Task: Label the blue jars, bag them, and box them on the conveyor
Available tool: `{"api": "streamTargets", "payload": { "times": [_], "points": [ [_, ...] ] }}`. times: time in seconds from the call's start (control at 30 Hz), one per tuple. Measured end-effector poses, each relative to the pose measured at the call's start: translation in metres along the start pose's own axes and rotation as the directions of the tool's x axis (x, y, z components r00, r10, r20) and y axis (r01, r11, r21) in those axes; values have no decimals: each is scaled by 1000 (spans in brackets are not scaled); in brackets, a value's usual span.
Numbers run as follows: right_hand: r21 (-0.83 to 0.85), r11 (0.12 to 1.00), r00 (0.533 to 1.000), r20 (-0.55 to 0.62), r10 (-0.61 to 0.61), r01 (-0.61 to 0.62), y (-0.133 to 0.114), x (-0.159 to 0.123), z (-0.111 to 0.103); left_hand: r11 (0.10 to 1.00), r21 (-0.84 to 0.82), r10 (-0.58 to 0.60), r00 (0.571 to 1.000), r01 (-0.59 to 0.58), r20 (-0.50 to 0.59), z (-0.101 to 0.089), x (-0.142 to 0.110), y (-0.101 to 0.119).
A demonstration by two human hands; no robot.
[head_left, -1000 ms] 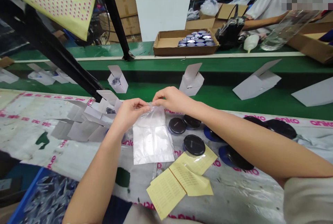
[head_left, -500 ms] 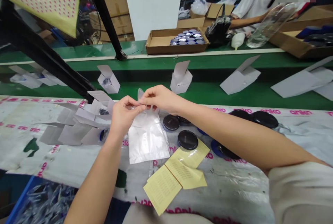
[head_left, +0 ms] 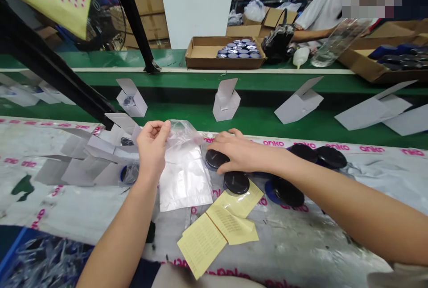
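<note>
My left hand is closed on the upper edge of a clear plastic bag, pinched between thumb and fingers. Below it lies a stack of silvery-white bags. My right hand reaches over a round black-topped blue piece, its thumb and fingers around the rim; the far side is hidden under the fingers. Close by, a second black-topped piece rests on yellow printed slips. More such pieces lie beneath and beyond my right forearm.
Open white boxes cluster left of my left hand. Other white boxes stand along the green conveyor. A black post slants across the left. Behind are a cardboard tray and a person in a white sleeve.
My right hand has let go of the bag top and moved right and down to a black-topped piece. My left hand still holds the bag, whose mouth now spreads wider.
</note>
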State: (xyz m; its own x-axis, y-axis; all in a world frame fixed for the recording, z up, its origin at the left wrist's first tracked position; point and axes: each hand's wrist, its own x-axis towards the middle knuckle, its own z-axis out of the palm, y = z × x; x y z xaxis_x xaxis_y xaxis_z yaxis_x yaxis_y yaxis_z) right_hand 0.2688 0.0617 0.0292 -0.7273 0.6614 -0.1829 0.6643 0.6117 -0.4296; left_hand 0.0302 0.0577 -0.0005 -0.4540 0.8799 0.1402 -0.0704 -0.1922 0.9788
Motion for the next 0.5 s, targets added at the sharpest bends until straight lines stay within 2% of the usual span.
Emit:
{"api": "streamTargets", "payload": {
  "times": [0.07,0.13,0.17,0.2,0.27,0.37,0.43,0.5],
  "points": [
    [35,999,1000,9,-28,27,-2,-3,1,997,30,71,997,-71,1,1,0,3],
    [211,977,996,-81,-27,44,-6,-6,-3,988,75,130,991,-131,19,2,-1,4],
    [342,939,990,-144,7,43,-8,-7,-6,982,100,156,987,-159,37,3,-3,5],
    [487,873,979,-190,67,34,-11,-8,-9,976,122,175,983,-181,59,4,-4,5],
    [748,663,955,-208,213,15,-17,-10,-13,970,144,180,978,-194,105,5,-9,4],
    [951,309,946,-100,307,0,-30,-6,-9,977,132,147,978,-167,149,8,-18,1],
    [984,177,939,-44,340,-18,-37,0,-3,981,113,137,976,-157,167,9,-23,-1],
    [991,130,915,-23,402,-32,-40,5,3,983,92,138,973,-157,186,8,-28,-3]
  ]
}}
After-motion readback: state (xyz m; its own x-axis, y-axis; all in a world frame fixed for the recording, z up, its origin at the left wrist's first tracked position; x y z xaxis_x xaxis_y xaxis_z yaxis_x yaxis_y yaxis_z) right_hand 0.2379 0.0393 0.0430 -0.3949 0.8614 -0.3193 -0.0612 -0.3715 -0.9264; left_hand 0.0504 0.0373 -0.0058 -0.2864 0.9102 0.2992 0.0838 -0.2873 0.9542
